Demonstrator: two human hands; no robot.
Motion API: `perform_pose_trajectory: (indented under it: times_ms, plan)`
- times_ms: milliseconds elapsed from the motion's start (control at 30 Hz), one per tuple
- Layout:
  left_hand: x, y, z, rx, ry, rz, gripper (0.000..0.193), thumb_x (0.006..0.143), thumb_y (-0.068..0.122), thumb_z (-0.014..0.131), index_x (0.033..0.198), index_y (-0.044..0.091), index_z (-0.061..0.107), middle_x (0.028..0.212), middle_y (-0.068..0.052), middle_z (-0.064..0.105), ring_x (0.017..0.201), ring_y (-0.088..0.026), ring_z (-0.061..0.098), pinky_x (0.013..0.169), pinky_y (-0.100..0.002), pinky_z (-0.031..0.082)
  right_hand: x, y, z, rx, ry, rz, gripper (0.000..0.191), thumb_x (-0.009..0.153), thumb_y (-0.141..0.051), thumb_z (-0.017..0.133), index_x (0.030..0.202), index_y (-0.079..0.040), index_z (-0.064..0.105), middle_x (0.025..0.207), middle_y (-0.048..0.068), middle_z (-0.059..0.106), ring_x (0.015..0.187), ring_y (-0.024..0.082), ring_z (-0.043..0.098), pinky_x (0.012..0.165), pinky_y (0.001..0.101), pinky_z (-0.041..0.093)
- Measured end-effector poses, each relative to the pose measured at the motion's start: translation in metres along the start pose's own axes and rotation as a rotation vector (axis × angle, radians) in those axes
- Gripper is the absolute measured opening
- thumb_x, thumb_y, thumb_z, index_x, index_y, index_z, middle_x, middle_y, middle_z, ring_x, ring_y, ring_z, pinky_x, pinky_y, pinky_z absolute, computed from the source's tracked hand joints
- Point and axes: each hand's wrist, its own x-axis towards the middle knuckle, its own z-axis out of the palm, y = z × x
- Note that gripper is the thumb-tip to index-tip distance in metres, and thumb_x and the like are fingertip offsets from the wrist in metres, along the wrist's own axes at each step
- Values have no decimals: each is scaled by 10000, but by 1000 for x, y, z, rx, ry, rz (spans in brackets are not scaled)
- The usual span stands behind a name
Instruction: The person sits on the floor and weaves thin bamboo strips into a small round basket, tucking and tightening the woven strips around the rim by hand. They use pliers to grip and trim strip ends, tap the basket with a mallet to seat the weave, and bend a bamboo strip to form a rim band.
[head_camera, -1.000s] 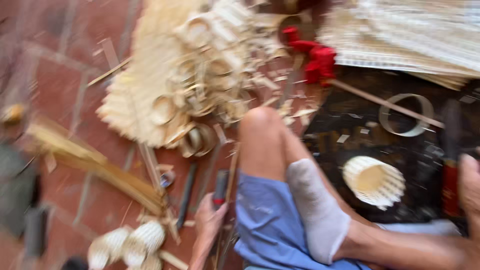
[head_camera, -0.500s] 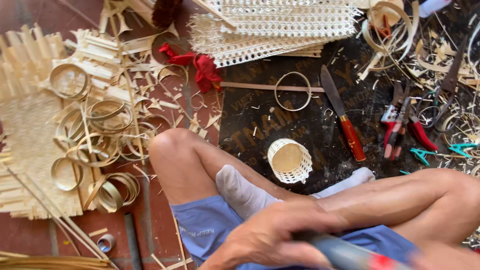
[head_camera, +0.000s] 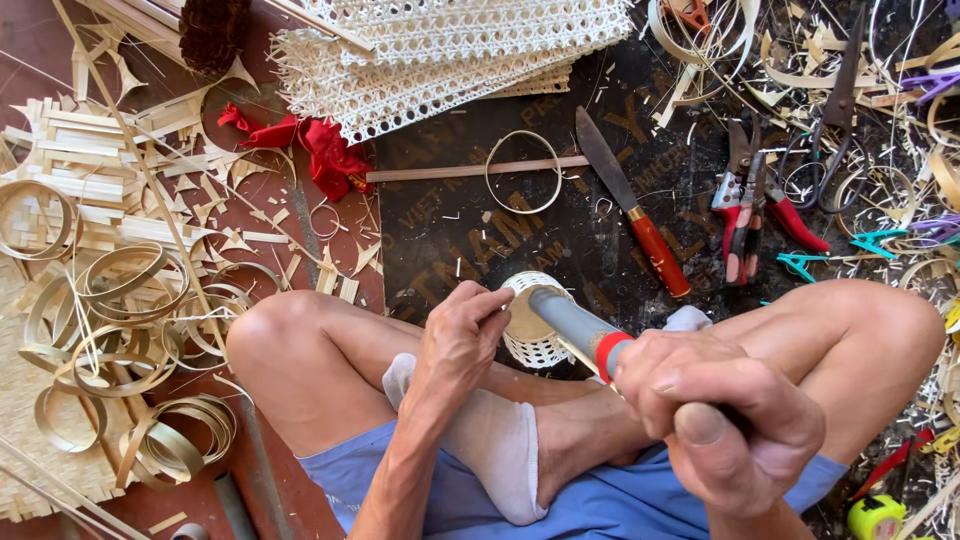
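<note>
I sit cross-legged on the floor. My right hand (head_camera: 725, 410) is closed around a tool with a grey shaft and a red band (head_camera: 580, 328), its tip pointing up-left. My left hand (head_camera: 462, 335) reaches to the tip of that shaft, fingers pinched at its end. Just behind the tip a small round woven white basket (head_camera: 530, 330) rests near my shin, partly hidden by the tool and my left hand.
A red-handled knife (head_camera: 630, 200), a thin ring (head_camera: 522, 170) and a stick lie on the dark mat. Red pliers (head_camera: 745, 215) and scissors sit to the right. Woven cane sheets (head_camera: 450, 50), red cloth (head_camera: 320, 145) and bamboo strip coils (head_camera: 110, 300) lie around.
The view has swung right and settled. My right hand has lifted the grey tool up in front of me, and my left hand has come up to its tip.
</note>
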Motion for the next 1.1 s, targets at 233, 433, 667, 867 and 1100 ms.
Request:
perform_pose_trajectory:
  times_ms: [233, 433, 667, 867, 1100]
  plan:
    - [-5, 10, -2, -4, -14, -3, 207, 895, 46, 699, 1094, 35, 753, 899, -110, 672, 774, -259, 693, 682, -346, 541, 3, 6, -1, -78, -156, -103, 134, 1019, -74, 564, 1077, 47, 570, 694, 53, 608, 569, 150, 570, 548, 356, 490]
    - [-7, 20, -4, -27, -25, -43, 200, 905, 44, 702, 1100, 32, 750, 894, -92, 680, 767, -217, 694, 673, -310, 539, 25, -7, 12, -139, -188, -30, 102, 1052, -66, 569, 1099, 25, 562, 757, 55, 609, 640, 182, 604, 634, 389, 530]
    - [-11, 18, 1, -53, -23, -59, 197, 915, 43, 699, 1105, 26, 750, 894, -75, 691, 751, -184, 681, 659, -291, 523, 25, -1, -1, -43, -212, 2, 125, 978, -44, 579, 1080, 28, 593, 736, 31, 606, 590, 177, 603, 587, 371, 543]
    - [-6, 7, 3, 5, -3, 27, 190, 892, 41, 712, 1075, 30, 756, 901, -99, 678, 787, -232, 699, 689, -318, 546, 33, -5, 3, -278, -186, -20, 97, 1033, -80, 564, 1101, -12, 573, 808, 90, 628, 661, 215, 631, 662, 411, 574]
    - [-2, -3, 3, -63, 36, 6, 167, 892, 58, 721, 1053, 31, 758, 879, -106, 664, 795, -256, 702, 694, -336, 550, 2, 1, -24, -126, -208, 79, 210, 1028, -156, 546, 1189, -22, 550, 674, -7, 633, 611, 113, 549, 573, 358, 500]
